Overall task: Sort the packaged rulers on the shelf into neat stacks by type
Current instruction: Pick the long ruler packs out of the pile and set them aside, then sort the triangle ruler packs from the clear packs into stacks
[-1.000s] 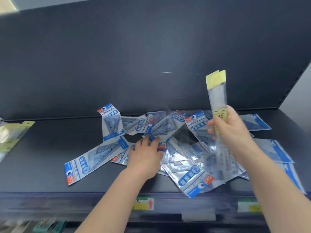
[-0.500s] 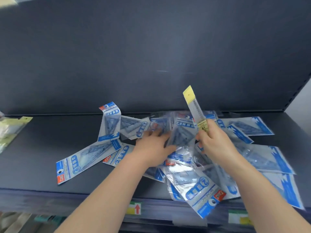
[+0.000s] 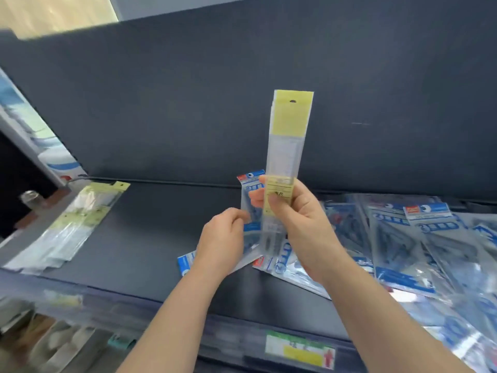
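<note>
My right hand (image 3: 301, 224) grips a long clear ruler pack with a yellow header (image 3: 289, 146) and holds it upright above the dark shelf (image 3: 150, 238). Just left of the pack's lower end is my left hand (image 3: 223, 238), fingers loosely curled, with no grip visible. A stack of the same yellow-headed packs (image 3: 78, 222) lies at the shelf's left end. Several blue-and-white set-square packs (image 3: 408, 238) lie in a loose pile on the right. One blue pack (image 3: 251, 181) stands upright behind my hands.
The shelf's dark back panel (image 3: 188, 103) rises close behind. A green and yellow price label (image 3: 298, 351) sits on the front lip. A lower shelf with other goods (image 3: 53, 343) shows at bottom left. Bare shelf surface lies between the two groups of packs.
My right hand has lifted the yellow-headed pack higher and upright. My left hand has come off the blue pile. The view has swung left, bringing the yellow stack closer in.
</note>
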